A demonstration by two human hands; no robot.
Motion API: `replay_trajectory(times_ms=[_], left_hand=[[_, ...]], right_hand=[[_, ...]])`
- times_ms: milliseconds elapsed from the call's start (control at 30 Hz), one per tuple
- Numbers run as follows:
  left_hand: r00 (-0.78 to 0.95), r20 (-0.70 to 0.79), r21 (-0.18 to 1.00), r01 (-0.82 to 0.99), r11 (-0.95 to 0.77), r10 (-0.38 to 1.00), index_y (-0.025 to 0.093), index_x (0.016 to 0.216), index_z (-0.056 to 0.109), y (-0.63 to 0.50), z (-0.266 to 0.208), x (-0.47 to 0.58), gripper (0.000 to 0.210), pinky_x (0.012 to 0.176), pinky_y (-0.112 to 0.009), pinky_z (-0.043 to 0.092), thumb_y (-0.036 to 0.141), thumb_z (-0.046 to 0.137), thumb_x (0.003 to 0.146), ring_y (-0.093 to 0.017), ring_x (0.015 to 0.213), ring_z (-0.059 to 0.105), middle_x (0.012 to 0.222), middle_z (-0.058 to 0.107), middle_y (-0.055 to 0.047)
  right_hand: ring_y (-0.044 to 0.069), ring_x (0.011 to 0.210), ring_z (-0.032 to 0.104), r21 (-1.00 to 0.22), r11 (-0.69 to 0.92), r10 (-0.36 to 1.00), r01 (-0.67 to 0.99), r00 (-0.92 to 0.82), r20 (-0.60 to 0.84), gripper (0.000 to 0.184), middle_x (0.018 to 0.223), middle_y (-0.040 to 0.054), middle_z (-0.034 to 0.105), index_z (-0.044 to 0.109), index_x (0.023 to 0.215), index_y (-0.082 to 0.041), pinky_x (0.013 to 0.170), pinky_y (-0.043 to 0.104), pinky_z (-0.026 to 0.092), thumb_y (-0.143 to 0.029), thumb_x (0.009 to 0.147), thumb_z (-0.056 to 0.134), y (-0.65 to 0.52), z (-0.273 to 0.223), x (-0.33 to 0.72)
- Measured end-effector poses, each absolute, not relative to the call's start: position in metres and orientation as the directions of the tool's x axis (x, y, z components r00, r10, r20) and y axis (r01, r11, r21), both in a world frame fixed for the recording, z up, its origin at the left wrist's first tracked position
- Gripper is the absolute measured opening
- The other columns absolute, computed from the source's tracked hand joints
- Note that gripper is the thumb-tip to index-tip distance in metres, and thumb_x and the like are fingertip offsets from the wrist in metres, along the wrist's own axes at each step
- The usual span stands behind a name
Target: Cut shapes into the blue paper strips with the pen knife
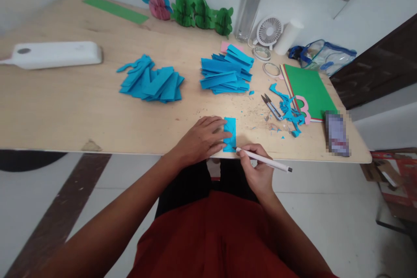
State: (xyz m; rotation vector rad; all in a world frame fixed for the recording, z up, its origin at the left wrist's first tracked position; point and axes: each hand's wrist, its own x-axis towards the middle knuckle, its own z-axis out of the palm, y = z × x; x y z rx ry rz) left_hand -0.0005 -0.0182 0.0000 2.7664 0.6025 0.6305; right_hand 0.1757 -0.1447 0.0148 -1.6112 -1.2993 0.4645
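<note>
A small blue paper rectangle (230, 125) lies at the table's front edge, with faint drawn lines on it. My left hand (204, 138) rests flat with its fingers spread, the tips pressing on the paper from the left. In my right hand (259, 169) is a white pen (264, 159), its dark tip at the paper's lower right corner. Beyond the hands lie a pile of folded blue paper strips (224, 71) and, to its left, a second pile of blue paper pieces (153, 82). Thread snips (272, 107) lie to the right beside blue paper scraps (288, 108).
Green paper sheets (309, 84) and a phone (336, 134) are on the right. Along the wall stand green paper figures (202, 12), a pink paper figure (158, 2), a glass bottle (250, 8) and a small fan (269, 31). A white device (58, 54) lies left.
</note>
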Motion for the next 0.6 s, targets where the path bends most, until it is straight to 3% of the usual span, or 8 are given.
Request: replay_trajectory(times_ms=[133, 300, 433, 600], left_hand=[[0.812, 0.345, 0.352, 0.354, -0.867, 0.471, 0.019, 0.125, 0.06, -0.0189, 0.0013, 0.0008, 0.035, 0.11, -0.05, 0.038, 0.033, 0.048, 0.095, -0.03, 0.131, 0.046, 0.134, 0.057, -0.014], [0.789, 0.335, 0.406, 0.373, -0.834, 0.515, 0.013, 0.129, 0.052, -0.0196, -0.0013, 0.0023, 0.044, 0.11, -0.051, 0.038, 0.038, 0.05, 0.093, -0.032, 0.132, 0.046, 0.134, 0.057, -0.017], [0.769, 0.327, 0.431, 0.396, -0.811, 0.549, 0.012, 0.128, 0.051, -0.0202, -0.0019, 0.0023, 0.045, 0.11, -0.052, 0.04, 0.038, 0.052, 0.09, -0.032, 0.132, 0.047, 0.134, 0.057, -0.018], [0.75, 0.351, 0.432, 0.402, -0.807, 0.561, 0.015, 0.127, 0.051, -0.0223, 0.0025, 0.0017, 0.043, 0.11, -0.052, 0.041, 0.037, 0.053, 0.091, -0.03, 0.133, 0.048, 0.134, 0.058, -0.016]], right_hand=[[0.019, 0.083, 0.067, -0.819, 0.12, 0.898, 0.561, 0.291, 0.33, 0.009, 0.088, 0.0035, 0.073, 0.066, 0.092, -0.022, 0.076, 0.034, 0.052, -0.025, 0.09, 0.058, -0.1439, 0.015, 0.1799], [0.021, 0.093, 0.068, -0.606, 0.24, 0.886, 0.758, 0.084, 0.456, 0.02, 0.102, 0.0061, 0.075, 0.067, 0.109, -0.021, 0.084, 0.037, 0.048, -0.022, 0.096, 0.051, -0.1394, 0.0189, 0.1801], [0.022, 0.091, 0.067, -0.459, 0.283, 0.868, 0.842, -0.022, 0.496, 0.022, 0.097, 0.0074, 0.075, 0.066, 0.112, -0.018, 0.081, 0.037, 0.046, -0.02, 0.097, 0.049, -0.137, 0.0173, 0.1804], [0.021, 0.088, 0.066, -0.407, 0.313, 0.844, 0.858, -0.056, 0.533, 0.023, 0.093, 0.0078, 0.075, 0.067, 0.112, -0.016, 0.08, 0.036, 0.046, -0.017, 0.096, 0.05, -0.1363, 0.0146, 0.1814]])
